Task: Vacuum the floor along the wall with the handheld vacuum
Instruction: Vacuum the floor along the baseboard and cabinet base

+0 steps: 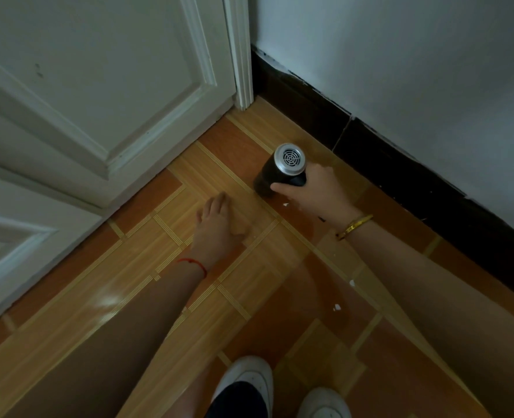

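Note:
A black handheld vacuum point(275, 171) with a silver vented rear cap points down at the orange tiled floor point(147, 267), close to the dark baseboard point(379, 164). My right hand point(316, 194), with a gold bracelet on its wrist, is wrapped around the vacuum's body. My left hand point(216, 227), with a red string on its wrist, hangs over the floor to the left of the vacuum, fingers loosely together and holding nothing. The vacuum's nozzle end is hidden beneath its body.
A white panelled door point(99, 86) stands at the left and meets the white wall point(415, 70) at a corner. Small white scraps point(336, 307) lie on the tiles near my right arm. My two white shoes point(249, 384) are at the bottom.

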### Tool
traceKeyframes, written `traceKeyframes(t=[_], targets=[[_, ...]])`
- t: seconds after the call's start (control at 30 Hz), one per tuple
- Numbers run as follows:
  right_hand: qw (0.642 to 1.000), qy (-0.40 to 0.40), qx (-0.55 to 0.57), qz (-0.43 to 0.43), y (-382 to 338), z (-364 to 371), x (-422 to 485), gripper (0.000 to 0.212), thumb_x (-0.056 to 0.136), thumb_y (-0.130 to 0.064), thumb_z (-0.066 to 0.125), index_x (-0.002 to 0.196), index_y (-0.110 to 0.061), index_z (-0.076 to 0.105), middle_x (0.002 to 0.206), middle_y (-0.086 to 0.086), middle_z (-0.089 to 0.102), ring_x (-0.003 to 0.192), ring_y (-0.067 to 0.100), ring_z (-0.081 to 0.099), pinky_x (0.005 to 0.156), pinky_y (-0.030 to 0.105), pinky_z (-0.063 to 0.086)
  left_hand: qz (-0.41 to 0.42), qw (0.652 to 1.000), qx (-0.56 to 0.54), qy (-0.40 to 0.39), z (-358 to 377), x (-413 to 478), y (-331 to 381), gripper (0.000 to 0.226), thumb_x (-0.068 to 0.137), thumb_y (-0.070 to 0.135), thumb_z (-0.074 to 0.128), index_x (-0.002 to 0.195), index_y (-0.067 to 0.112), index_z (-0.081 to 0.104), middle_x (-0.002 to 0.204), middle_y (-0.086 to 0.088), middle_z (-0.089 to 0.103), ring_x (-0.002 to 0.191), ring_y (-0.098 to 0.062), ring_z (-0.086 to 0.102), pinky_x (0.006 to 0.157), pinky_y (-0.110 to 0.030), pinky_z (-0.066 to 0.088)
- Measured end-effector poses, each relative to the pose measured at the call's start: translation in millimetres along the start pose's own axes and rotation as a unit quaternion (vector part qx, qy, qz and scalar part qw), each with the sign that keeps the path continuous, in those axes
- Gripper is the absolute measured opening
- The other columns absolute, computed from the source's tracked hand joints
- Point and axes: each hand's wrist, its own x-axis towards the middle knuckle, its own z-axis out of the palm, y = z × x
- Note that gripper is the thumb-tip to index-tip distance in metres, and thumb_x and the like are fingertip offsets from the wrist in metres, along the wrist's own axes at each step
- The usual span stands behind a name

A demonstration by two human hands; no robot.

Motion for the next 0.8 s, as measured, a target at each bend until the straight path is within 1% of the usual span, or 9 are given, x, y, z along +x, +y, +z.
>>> traceKeyframes(t=[0.07,0.13,0.2,0.27,0.37,0.4,0.53,0.63,0.8], targets=[[1.0,0.006,-0.014,-0.006,2.2,-3.1,-4.6,0.048,0.078,-0.036,0.077,0.117,-0.012,0.062,0.098,-0.006,0.061,0.091,0.008,0.059,0.062,0.01,0.04,0.003,1.0,-0.016,0.019,1.2,-1.1,2.5,0.09,0.084,0.039,0.07,0.154,0.013,0.019,0.164,-0.008,0.014,0.151,-0.029,0.011,0.123,-0.053,0.012],[1.0,-0.015,-0.022,0.002,4.6,-4.7,-8.6,0.047,0.077,-0.037,0.078,0.114,-0.013,0.062,0.093,-0.006,0.062,0.086,0.009,0.061,0.061,0.011,0.041,0.019,0.999,-0.03,0.039,1.6,-3.0,6.3,0.091,0.083,0.037,0.071,0.153,0.013,0.018,0.164,-0.009,0.014,0.151,-0.029,0.009,0.123,-0.052,0.008],[1.0,0.0,-0.027,0.004,7.6,-7.0,-13.7,0.048,0.076,-0.038,0.078,0.114,-0.013,0.063,0.095,-0.003,0.065,0.085,0.009,0.061,0.065,0.016,0.045,0.037,0.998,-0.038,0.039,0.9,-3.8,10.9,0.094,0.082,0.037,0.073,0.154,0.013,0.017,0.163,-0.008,0.014,0.151,-0.028,0.009,0.123,-0.049,0.006],[0.998,0.031,-0.045,0.011,11.8,-11.3,-21.2,0.049,0.076,-0.042,0.077,0.115,-0.015,0.063,0.099,-0.005,0.066,0.092,0.009,0.061,0.072,0.023,0.049,0.051,0.997,-0.04,0.029,0.1,-4.7,15.5,0.095,0.082,0.037,0.073,0.154,0.013,0.017,0.163,-0.009,0.015,0.151,-0.027,0.011,0.123,-0.048,0.006],[0.997,0.022,-0.05,0.05,23.7,-16.2,-33.7,0.044,0.075,-0.047,0.076,0.105,-0.018,0.064,0.085,-0.008,0.066,0.084,0.014,0.068,0.066,0.024,0.053,0.079,0.996,-0.044,0.019,0.8,-9.0,20.8,0.093,0.082,0.038,0.072,0.154,0.013,0.018,0.163,-0.01,0.016,0.151,-0.027,0.013,0.124,-0.049,0.008],[0.997,0.027,-0.049,0.059,27.5,-16.0,-37.9,0.046,0.074,-0.049,0.076,0.105,-0.018,0.064,0.085,-0.005,0.068,0.084,0.015,0.069,0.065,0.025,0.053,0.084,0.995,-0.047,0.013,1.3,-10.9,22.6,0.093,0.083,0.039,0.072,0.154,0.014,0.018,0.163,-0.01,0.015,0.151,-0.027,0.012,0.123,-0.05,0.011],[0.995,0.06,-0.058,0.058,33.0,-17.1,-49.6,0.059,0.073,-0.052,0.076,0.119,-0.017,0.063,0.109,0.001,0.07,0.1,0.016,0.065,0.079,0.033,0.055,0.103,0.993,-0.052,-0.007,6.4,-15.6,29.2,0.093,0.083,0.04,0.071,0.154,0.015,0.016,0.164,-0.011,0.013,0.151,-0.028,0.011,0.122,-0.051,0.015],[0.996,0.027,-0.048,0.069,32.7,-24.7,-56.5,0.055,0.074,-0.048,0.077,0.117,-0.017,0.062,0.103,0.002,0.07,0.09,0.018,0.067,0.077,0.033,0.056,0.118,0.992,-0.049,-0.014,7.5,-19.1,33.8,0.093,0.084,0.04,0.071,0.154,0.015,0.016,0.164,-0.01,0.012,0.151,-0.027,0.011,0.122,-0.051,0.015],[0.988,0.077,-0.079,0.107,43.5,-33.2,-81.9,0.056,0.073,-0.052,0.075,0.115,-0.018,0.063,0.104,0.004,0.071,0.094,0.022,0.068,0.079,0.043,0.058,0.136,0.989,-0.062,-0.021,6.9,-26.3,40.8,0.083,0.089,0.032,0.066,0.154,0.013,0.018,0.163,-0.011,0.015,0.151,-0.027,0.012,0.122,-0.051,0.016]])
